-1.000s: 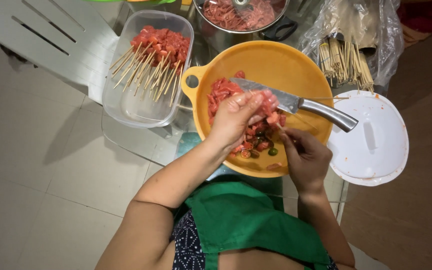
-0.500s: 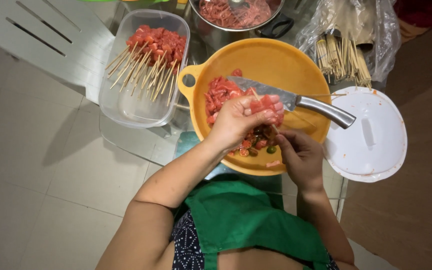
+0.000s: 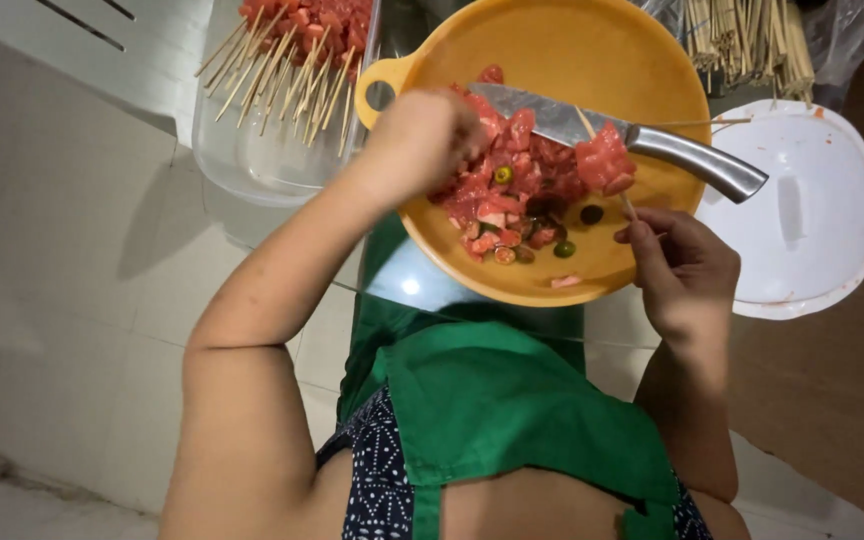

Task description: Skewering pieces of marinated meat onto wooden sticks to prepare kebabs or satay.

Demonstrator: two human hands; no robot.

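Carefully: right hand (image 3: 682,265) pinches the skewer (image 3: 612,175) over the yellow bowl (image 3: 592,40); left hand (image 3: 422,140), fingers closed in the meat cubes (image 3: 512,190), should feed pieces centred.

Left hand (image 3: 422,140) digs into meat cubes (image 3: 512,190); right hand (image 3: 677,265) pinches skewer (image 3: 607,165).

The round yellow plastic bowl (image 3: 642,60) looks smooth and faintly glossy. The steel knife (image 3: 642,140) has a brushed metal sheen. The thin wooden skewers (image 3: 742,40) are matt, the clear plastic tub (image 3: 272,165) glossy.
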